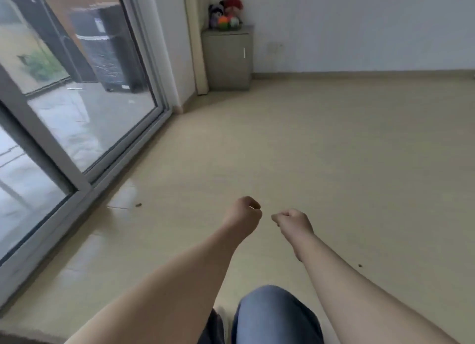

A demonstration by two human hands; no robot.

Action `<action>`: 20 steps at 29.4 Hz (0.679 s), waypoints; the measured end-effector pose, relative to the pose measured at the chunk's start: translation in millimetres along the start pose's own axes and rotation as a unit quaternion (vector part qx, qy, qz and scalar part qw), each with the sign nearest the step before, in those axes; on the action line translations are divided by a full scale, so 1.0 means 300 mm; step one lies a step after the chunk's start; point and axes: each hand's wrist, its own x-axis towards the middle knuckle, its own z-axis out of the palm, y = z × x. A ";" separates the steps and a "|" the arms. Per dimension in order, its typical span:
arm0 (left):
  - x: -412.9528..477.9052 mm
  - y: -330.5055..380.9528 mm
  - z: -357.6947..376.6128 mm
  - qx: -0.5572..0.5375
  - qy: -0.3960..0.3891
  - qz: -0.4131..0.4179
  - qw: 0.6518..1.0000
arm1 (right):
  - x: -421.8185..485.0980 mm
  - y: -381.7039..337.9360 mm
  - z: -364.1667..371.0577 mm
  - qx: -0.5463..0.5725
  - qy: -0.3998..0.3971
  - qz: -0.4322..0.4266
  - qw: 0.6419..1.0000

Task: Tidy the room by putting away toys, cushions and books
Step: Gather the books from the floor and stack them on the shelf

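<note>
- Knee (272,318), in blue denim, nearest the lens at the bottom edge; it is raised forward, which is judged to be a stride across the room.
- Left hand (243,212), held out low ahead of the body; the fingers are curled in against the thumb and nothing is seen in them. It is judged to be carried free for the next pick-up.
- Right hand (294,221), just beside the left but apart from it; it is balled into a fist and nothing is gripped.
- Toys (226,13), a cluster of soft figures and bright balls, gathered on top of the cabinet (226,58) in the far corner, well apart from both hands. They are judged to be already put away there. No cushions or books are in view.
- Sliding glass door (77,86), grey-framed, along the left side; an outdoor area with dark wrapped objects is seen through it.
- Floor (334,151), pale beige and smooth, with a faint sheen near the door. One small dark speck (138,204) is noted by the door track, and another speck (359,265) to the right of the arms.
- Wall (359,22), plain white, at the back; the cabinet is set against it beside the door frame.
</note>
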 end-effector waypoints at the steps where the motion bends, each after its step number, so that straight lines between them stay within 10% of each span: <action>1: 0.022 0.025 0.079 0.001 -0.027 0.014 1.000 | 0.021 0.038 -0.065 0.012 0.026 0.016 0.999; 8: 0.021 0.001 0.643 0.075 -0.252 0.015 0.965 | 0.052 0.529 -0.358 0.070 0.169 0.188 0.965; 20: -0.262 -0.226 1.111 0.234 -0.402 0.023 0.885 | -0.196 1.072 -0.446 0.150 0.245 0.348 0.892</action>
